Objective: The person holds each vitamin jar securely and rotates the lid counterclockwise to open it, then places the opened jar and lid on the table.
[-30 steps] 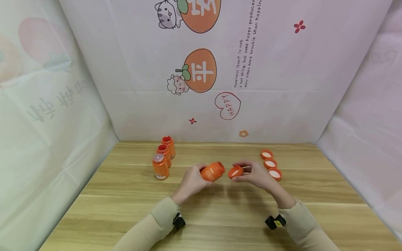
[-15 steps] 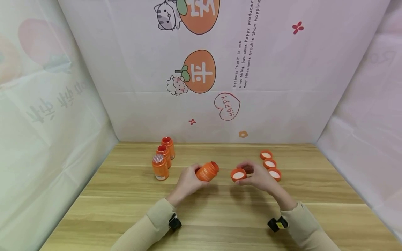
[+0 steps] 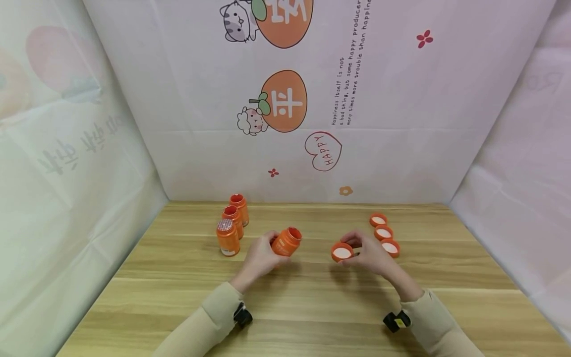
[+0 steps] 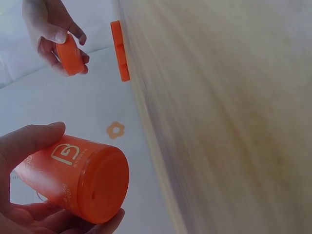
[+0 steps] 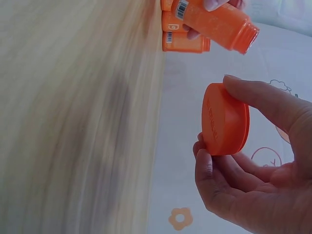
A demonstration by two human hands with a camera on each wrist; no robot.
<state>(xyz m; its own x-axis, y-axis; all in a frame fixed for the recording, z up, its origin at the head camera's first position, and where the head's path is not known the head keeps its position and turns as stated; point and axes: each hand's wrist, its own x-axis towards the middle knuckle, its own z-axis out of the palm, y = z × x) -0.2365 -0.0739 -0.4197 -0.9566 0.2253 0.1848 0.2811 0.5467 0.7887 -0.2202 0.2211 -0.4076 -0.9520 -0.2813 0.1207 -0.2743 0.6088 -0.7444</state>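
My left hand point(image 3: 260, 255) grips an orange pill bottle point(image 3: 286, 242) round its body. The bottle is uncapped and tilts with its mouth up and to the right; its base shows in the left wrist view. Across from it, my right hand point(image 3: 368, 253) pinches an orange screw cap point(image 3: 342, 252) between thumb and fingers, white-lined inside facing up. In the right wrist view the top of the cap point(image 5: 222, 119) shows raised lettering. Bottle and cap are apart, both held above the wooden table point(image 3: 312, 307).
Three more orange bottles stand in a row at the back left; the nearest bottle point(image 3: 228, 238) has a patterned seal over its mouth, the others show red openings. Three orange caps lie lining-up at the right, the nearest cap point(image 3: 390, 248) beside my right hand. A printed sheet point(image 3: 392, 148) hangs behind.
My left hand has drawn the bottle leftward and tipped it more upright. My right hand has moved slightly right and turned the cap so its lining faces up. The gap between them has widened.
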